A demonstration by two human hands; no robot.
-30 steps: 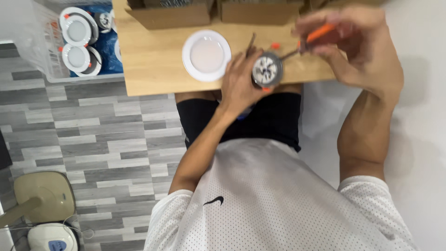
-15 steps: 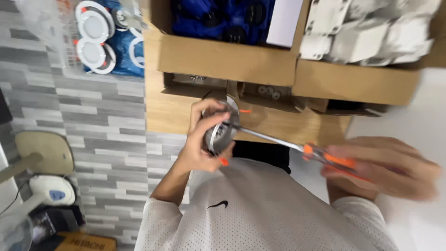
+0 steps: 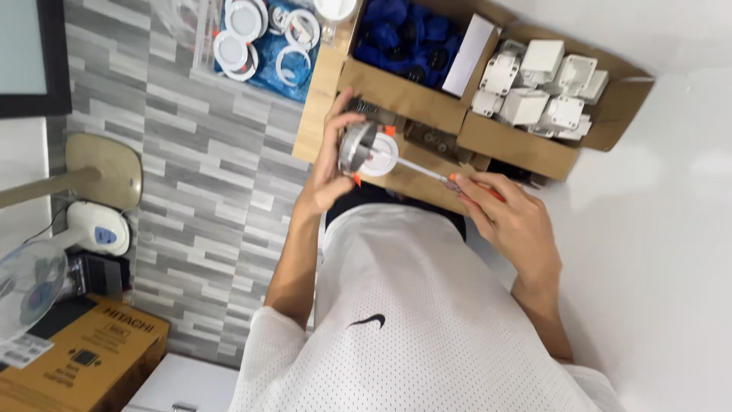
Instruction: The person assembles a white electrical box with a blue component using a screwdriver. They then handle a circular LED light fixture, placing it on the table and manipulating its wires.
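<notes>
My left hand grips a round silver downlight fixture with orange spring clips, holding it just above the wooden table's near edge. My right hand is closed on an orange-handled screwdriver. Its thin metal shaft runs left, and the tip rests against the fixture's white face. Both hands are in front of my white mesh shirt.
Two open cardboard boxes sit on the table, one holding blue parts, the other white plastic parts. A clear bin of white round lights stands at the table's left. On the tiled floor are a fan and a brown carton.
The view has swung toward the boxes. Both hands came down from the table top to its near edge, the screwdriver still on the fixture. The white plate-like disc is out of view.
</notes>
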